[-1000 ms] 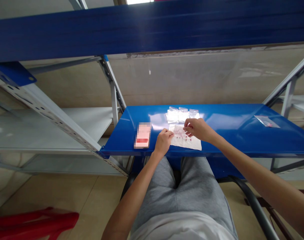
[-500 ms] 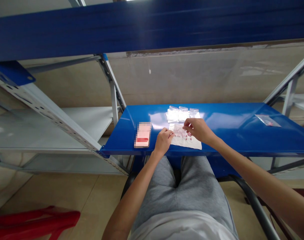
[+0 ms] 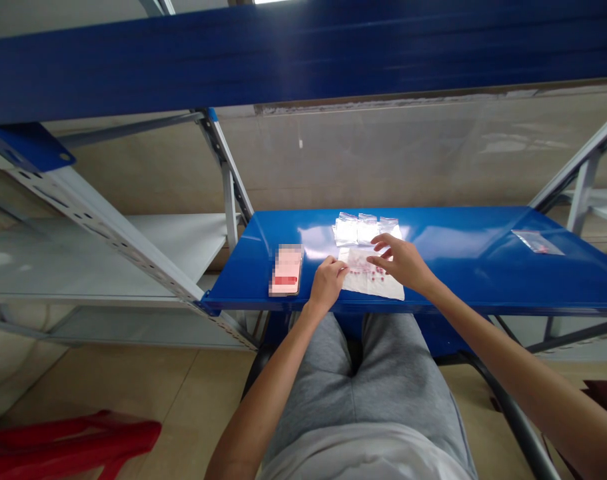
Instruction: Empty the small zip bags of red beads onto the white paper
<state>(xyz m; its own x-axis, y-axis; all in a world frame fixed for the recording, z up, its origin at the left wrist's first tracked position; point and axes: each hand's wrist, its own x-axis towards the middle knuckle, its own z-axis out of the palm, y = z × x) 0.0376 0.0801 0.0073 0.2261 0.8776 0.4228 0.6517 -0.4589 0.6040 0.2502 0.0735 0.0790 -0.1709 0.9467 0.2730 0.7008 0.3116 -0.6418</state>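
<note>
On a white sheet (image 3: 370, 288) of cloth or paper lies a small clear plastic bag (image 3: 358, 259). The fingers of my left hand (image 3: 327, 283) are closed on the bag's near left corner. Above the sheet's right side hovers my right hand (image 3: 403, 262), thumb and fingers apart, with nothing visible between them. Several small red beads (image 3: 379, 271) lie loose on the sheet just below it. More reddish bits appear along the bag's near edge; whether they are inside it I cannot tell.
Several flat clear zip bags (image 3: 356, 230) overlap behind the sheet. A phone (image 3: 286, 270) lies to the left. Another zip bag (image 3: 538, 243) with reddish contents rests far right on the blue shelf (image 3: 458, 267). A blue beam (image 3: 303, 60) crosses overhead.
My right hand's fingers have gone from pinched together to spread apart, and the hand has shifted slightly right. My left hand keeps its hold on the bag.
</note>
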